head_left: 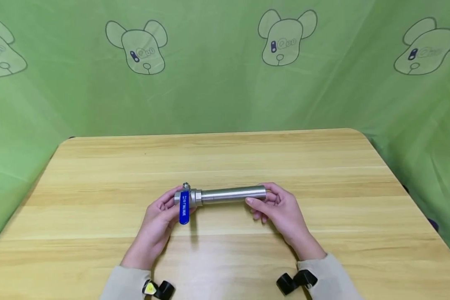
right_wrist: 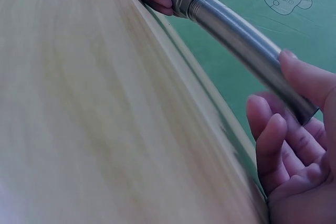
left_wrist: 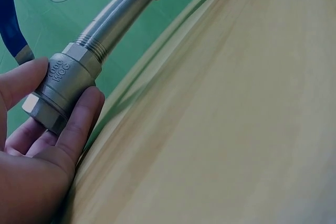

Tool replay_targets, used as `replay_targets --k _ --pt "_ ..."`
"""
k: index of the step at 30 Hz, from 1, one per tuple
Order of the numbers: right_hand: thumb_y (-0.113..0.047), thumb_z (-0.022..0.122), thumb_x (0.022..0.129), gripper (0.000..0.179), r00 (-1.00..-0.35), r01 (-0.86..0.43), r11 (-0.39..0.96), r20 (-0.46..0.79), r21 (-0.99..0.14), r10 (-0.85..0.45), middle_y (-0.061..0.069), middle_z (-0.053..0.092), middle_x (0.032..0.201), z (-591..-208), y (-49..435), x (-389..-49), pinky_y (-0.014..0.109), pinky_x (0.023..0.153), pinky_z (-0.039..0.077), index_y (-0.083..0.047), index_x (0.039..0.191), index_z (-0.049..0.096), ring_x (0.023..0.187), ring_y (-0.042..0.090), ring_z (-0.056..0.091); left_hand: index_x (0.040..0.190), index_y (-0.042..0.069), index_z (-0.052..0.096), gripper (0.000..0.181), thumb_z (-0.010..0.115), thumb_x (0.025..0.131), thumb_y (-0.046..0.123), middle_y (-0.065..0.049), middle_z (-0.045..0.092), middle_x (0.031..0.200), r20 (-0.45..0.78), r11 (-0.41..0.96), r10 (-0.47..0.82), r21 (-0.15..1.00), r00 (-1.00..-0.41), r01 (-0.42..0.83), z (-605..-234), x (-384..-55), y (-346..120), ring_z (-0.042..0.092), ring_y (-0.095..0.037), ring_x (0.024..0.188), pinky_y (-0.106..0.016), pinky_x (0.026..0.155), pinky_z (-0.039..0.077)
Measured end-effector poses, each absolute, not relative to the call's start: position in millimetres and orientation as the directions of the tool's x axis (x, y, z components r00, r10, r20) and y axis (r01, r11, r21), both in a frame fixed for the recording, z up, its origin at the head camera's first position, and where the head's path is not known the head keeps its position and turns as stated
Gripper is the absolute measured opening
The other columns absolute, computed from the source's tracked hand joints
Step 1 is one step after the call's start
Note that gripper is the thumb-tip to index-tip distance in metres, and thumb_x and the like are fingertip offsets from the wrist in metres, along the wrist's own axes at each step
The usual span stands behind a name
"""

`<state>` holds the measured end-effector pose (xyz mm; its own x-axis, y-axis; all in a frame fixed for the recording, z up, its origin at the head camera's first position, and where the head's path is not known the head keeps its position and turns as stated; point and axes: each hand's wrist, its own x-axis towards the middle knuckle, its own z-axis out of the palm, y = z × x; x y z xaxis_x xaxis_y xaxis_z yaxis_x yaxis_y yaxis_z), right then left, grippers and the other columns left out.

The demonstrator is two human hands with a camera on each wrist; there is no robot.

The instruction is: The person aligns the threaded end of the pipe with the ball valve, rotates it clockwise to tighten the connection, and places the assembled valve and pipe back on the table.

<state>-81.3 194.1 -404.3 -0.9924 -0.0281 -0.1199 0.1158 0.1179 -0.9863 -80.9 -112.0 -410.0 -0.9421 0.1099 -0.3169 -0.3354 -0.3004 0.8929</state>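
A steel ball valve with a blue lever handle is joined to a straight metal pipe, both held level above the table. My left hand grips the valve body, thumb on one side and fingers on the other. At the pipe's free end, my right hand holds it between the thumb and curled fingers. Some thread shows between the pipe and the valve's hex end in the left wrist view. The blue lever points toward me, across the pipe's line.
The wooden table stretches out below both hands, with rounded far corners. A green curtain printed with bear heads hangs behind and along the sides. Black cameras sit at both wrists, over light sleeves.
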Motion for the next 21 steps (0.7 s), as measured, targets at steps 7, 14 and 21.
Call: replay_targets --k 7,14,21 --pt "-0.022 0.087 0.092 0.038 -0.987 0.153 0.147 -0.145 -0.977 0.062 0.003 0.075 0.084 -402 189 -82 0.025 0.056 0.062 0.0 0.117 0.07 0.064 0.013 0.069 0.157 0.003 0.049 0.061 0.065 0.099 -0.005 -0.019 0.061 0.154 -0.308 -0.299 0.115 0.896 -0.944 -0.329 -411 -81 -113 0.075 -0.014 0.117 -0.03 0.11 0.061" --pt "-0.036 0.085 0.095 0.041 -0.979 0.186 0.156 -0.169 -0.97 0.112 0.005 0.075 0.081 -399 183 -81 0.025 0.056 0.063 0.0 0.108 0.068 0.064 0.013 0.068 0.157 0.005 0.049 0.063 0.067 0.098 -0.006 -0.016 0.061 0.155 -0.308 -0.281 0.116 0.902 -0.944 -0.329 -409 -79 -114 0.074 -0.013 0.118 -0.029 0.111 0.06" --pt "-0.033 0.085 0.095 0.038 -0.979 0.174 0.191 -0.149 -0.966 0.14 0.008 0.077 0.085 -400 184 -80 0.025 0.062 0.065 -0.002 0.113 0.073 0.069 0.015 0.071 0.157 0.005 0.05 0.062 0.068 0.098 -0.004 -0.014 0.066 0.151 -0.311 -0.276 0.114 0.903 -0.944 -0.331 -409 -79 -113 0.075 -0.013 0.117 -0.028 0.11 0.061"
